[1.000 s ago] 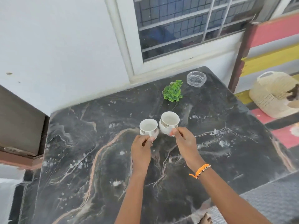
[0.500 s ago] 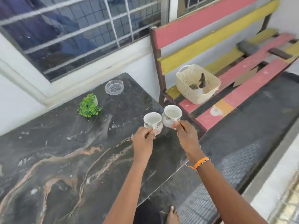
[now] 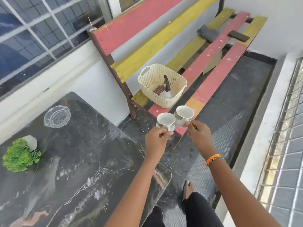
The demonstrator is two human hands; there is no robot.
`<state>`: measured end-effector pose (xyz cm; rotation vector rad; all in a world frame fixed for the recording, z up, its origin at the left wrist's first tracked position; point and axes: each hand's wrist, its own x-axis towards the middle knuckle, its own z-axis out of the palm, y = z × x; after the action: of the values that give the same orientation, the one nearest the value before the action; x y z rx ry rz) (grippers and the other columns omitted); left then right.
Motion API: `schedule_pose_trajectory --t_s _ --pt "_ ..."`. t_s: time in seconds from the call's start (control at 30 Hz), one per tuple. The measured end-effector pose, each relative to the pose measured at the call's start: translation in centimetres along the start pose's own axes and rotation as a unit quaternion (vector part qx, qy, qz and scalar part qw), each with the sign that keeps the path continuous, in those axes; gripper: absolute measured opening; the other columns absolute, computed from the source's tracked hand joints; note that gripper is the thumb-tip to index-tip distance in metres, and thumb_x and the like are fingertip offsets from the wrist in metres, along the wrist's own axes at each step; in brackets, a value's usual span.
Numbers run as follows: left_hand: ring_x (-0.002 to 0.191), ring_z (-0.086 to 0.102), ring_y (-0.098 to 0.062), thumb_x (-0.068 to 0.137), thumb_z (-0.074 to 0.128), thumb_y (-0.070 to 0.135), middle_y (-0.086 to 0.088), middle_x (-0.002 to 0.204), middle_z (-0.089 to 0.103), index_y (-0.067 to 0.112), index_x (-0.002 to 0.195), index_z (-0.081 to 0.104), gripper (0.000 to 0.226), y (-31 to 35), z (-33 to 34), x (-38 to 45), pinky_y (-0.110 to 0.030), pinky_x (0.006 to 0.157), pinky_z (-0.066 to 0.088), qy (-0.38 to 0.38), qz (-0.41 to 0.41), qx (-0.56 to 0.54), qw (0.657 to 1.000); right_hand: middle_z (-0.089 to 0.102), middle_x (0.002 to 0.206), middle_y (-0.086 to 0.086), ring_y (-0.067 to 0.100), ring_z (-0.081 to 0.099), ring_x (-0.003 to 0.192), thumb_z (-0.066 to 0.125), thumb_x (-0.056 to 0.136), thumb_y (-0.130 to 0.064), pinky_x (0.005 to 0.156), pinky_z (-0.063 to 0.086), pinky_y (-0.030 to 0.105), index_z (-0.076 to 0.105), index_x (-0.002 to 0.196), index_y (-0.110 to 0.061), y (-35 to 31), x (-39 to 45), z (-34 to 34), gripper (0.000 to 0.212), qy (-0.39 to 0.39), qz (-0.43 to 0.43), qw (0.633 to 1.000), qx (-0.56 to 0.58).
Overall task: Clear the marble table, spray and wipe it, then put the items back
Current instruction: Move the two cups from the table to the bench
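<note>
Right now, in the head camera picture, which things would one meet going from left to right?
Green plant → glass ashtray → left cup, held by the left hand → right cup, held by the right hand → dark phone on the bench.

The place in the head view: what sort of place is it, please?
Probably a home veranda or balcony. A barred window is set in the wall, a painted slatted bench stands beside the marble table, and a railing runs along the tiled floor's outer edge.
</note>
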<state>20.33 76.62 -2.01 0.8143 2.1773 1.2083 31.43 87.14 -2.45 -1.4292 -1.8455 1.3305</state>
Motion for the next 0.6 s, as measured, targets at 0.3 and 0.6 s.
schedule_pose_trajectory --t_s 0.3,0.6 --pt "0.06 0.064 -0.006 0.082 0.068 0.016 -0.009 0.071 0.073 0.006 0.083 0.074 0.011 -1.7 9.1 8.4 -0.02 0.064 0.047 -0.012 -0.128 0.024 0.991 0.067 0.069 0.019 0.036 0.062 0.072 0.051 0.091 -0.018 0.064 0.049 0.039 0.061 0.07 0.004 7.0 13.6 -2.3 0.032 -0.074 0.025 0.983 -0.164" --pt "0.066 0.07 -0.014 0.08 0.069 0.006 -0.012 0.08 0.072 -0.003 0.089 0.072 0.013 -6.6 17.5 15.3 -0.036 0.073 0.059 0.04 -0.294 -0.085 0.951 0.061 0.061 0.026 0.041 0.065 0.071 0.054 0.088 -0.019 0.062 0.05 0.045 0.05 0.058 0.005 15.2 23.1 0.1 0.038 -0.145 0.042 0.968 -0.201"
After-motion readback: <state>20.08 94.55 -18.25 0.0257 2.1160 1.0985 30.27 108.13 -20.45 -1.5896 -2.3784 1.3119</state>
